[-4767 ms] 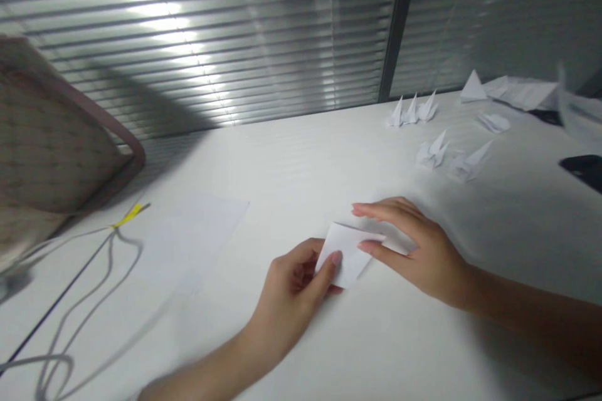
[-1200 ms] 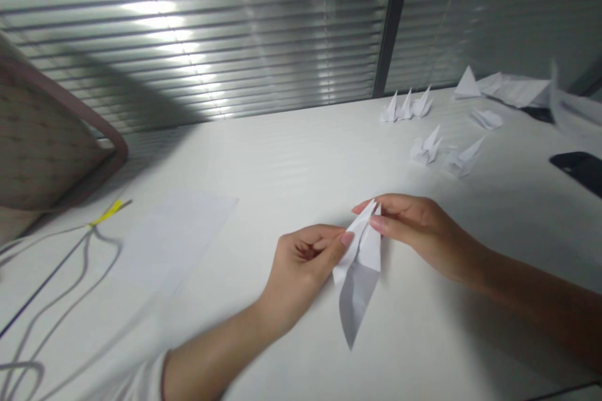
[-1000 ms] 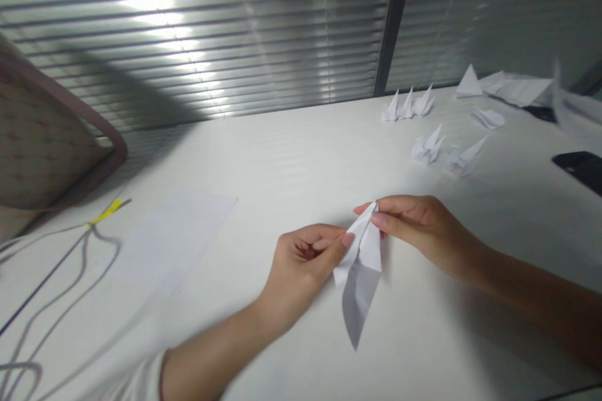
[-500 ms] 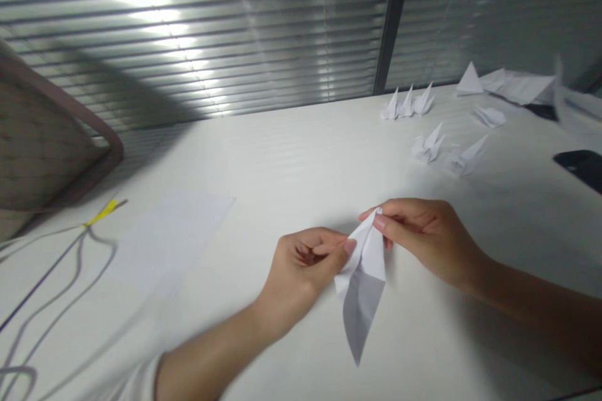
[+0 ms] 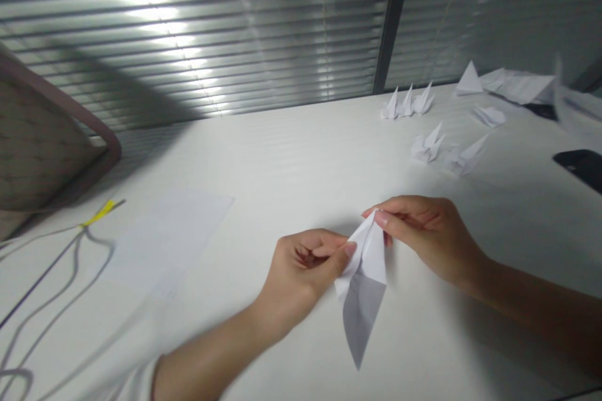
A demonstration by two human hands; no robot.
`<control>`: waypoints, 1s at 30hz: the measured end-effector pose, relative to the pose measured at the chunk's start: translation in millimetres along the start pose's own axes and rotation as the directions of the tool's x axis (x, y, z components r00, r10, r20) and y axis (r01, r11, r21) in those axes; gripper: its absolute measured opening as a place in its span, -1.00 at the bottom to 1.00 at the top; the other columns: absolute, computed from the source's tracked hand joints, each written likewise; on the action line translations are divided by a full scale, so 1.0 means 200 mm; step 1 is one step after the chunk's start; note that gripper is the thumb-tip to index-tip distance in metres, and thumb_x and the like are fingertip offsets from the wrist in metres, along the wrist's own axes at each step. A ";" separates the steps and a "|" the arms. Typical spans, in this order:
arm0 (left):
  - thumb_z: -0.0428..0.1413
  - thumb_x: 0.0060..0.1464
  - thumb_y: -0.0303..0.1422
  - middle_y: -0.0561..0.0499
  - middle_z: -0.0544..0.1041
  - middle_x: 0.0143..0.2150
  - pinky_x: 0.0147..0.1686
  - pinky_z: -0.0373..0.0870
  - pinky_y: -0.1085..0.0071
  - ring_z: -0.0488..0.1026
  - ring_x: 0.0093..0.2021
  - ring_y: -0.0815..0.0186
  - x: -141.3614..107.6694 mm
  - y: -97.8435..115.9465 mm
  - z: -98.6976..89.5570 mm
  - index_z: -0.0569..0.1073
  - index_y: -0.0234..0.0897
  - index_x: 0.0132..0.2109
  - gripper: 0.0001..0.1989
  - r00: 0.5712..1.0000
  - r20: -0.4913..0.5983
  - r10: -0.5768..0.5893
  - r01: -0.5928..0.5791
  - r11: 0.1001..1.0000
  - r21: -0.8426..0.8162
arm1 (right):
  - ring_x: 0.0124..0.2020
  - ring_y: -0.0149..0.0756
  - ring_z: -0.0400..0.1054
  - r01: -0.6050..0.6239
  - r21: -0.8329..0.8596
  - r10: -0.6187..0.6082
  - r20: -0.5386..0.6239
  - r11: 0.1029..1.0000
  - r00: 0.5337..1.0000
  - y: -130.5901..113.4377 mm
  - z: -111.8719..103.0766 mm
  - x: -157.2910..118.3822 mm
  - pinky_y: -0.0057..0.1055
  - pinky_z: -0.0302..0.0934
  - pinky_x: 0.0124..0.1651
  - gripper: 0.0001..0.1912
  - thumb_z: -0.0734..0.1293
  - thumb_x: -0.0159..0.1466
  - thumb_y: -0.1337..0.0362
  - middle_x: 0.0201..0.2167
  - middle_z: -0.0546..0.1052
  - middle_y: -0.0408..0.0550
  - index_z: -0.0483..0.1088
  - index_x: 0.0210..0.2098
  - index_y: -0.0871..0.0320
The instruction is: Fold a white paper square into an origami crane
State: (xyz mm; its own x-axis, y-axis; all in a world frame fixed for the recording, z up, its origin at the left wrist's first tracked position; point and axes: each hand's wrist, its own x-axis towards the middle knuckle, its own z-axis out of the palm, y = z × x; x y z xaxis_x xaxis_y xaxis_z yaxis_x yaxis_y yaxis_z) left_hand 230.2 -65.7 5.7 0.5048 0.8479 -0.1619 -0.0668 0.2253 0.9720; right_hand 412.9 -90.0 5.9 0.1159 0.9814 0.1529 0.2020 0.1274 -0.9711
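Observation:
A folded white paper (image 5: 364,307) hangs above the table, narrow at its top and pointed at its lower end, with a shaded lower flap. My left hand (image 5: 308,276) pinches its left edge between thumb and fingers. At the top tip, my right hand (image 5: 418,225) holds the paper between thumb and forefinger. The fingers behind the paper are partly hidden.
Several folded paper figures (image 5: 427,145) stand on the white table (image 5: 282,163) at the back right, near more paper (image 5: 522,84) and a black object (image 5: 580,166). A flat sheet (image 5: 169,244), cables with a yellow tie (image 5: 101,213) and a bag (image 5: 42,150) lie left.
The right thumb has shifted slightly at the paper's top tip, which shows a little more sharply. The left hand keeps its hold almost unmoved.

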 end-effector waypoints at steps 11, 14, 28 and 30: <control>0.27 -0.02 -0.36 0.02 0.58 -0.51 -0.54 0.28 0.59 0.40 -0.53 0.44 0.00 0.00 0.00 0.60 -0.35 -0.37 -0.89 0.999 -0.016 -0.040 0.040 0.999 0.009 | -0.45 -0.35 0.45 -0.015 0.007 0.015 0.043 1.000 0.999 0.04 -0.01 0.01 -0.50 0.30 -0.46 -0.86 0.34 0.19 0.25 -0.47 0.60 -0.17 0.58 -0.36 0.03; 0.27 -0.04 -0.35 0.00 0.57 -0.52 -0.55 0.27 0.59 0.38 -0.54 0.45 0.00 0.00 0.00 0.60 -0.38 -0.38 -0.86 0.998 -0.037 -0.045 0.047 0.998 0.034 | -0.44 -0.35 0.45 -0.025 -0.008 0.025 0.040 1.000 0.999 0.03 0.00 0.01 -0.51 0.29 -0.46 -0.84 0.33 0.20 0.25 -0.46 0.61 -0.15 0.59 -0.35 0.06; 0.24 -0.02 -0.36 0.02 0.56 -0.53 -0.55 0.27 0.59 0.38 -0.54 0.45 0.01 0.00 0.00 0.59 -0.36 -0.41 -0.87 0.999 -0.015 -0.051 0.051 0.998 0.036 | -0.50 -0.48 0.42 0.065 -0.123 -0.069 -0.030 0.990 0.997 0.02 0.00 0.01 -0.65 0.22 -0.46 -0.87 0.37 0.19 0.28 -0.58 0.56 -0.24 0.55 -0.47 0.09; 0.24 -0.01 -0.36 0.02 0.57 -0.52 -0.54 0.27 0.60 0.39 -0.54 0.45 0.00 0.00 0.00 0.59 -0.36 -0.43 -0.87 0.999 -0.005 -0.050 0.050 0.998 0.030 | -0.52 -0.51 0.40 0.078 -0.143 -0.083 -0.034 0.987 0.996 0.02 0.00 0.01 -0.65 0.21 -0.46 -0.84 0.35 0.20 0.28 -0.59 0.54 -0.25 0.54 -0.48 0.10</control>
State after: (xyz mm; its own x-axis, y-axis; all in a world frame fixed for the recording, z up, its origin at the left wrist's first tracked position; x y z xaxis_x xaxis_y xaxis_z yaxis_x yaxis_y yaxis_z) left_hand 230.4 -65.0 4.9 0.5029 0.8382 -0.2108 -0.0154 0.2525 0.9675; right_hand 413.3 -87.1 2.4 0.1315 0.9620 0.2394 0.3476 0.1814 -0.9199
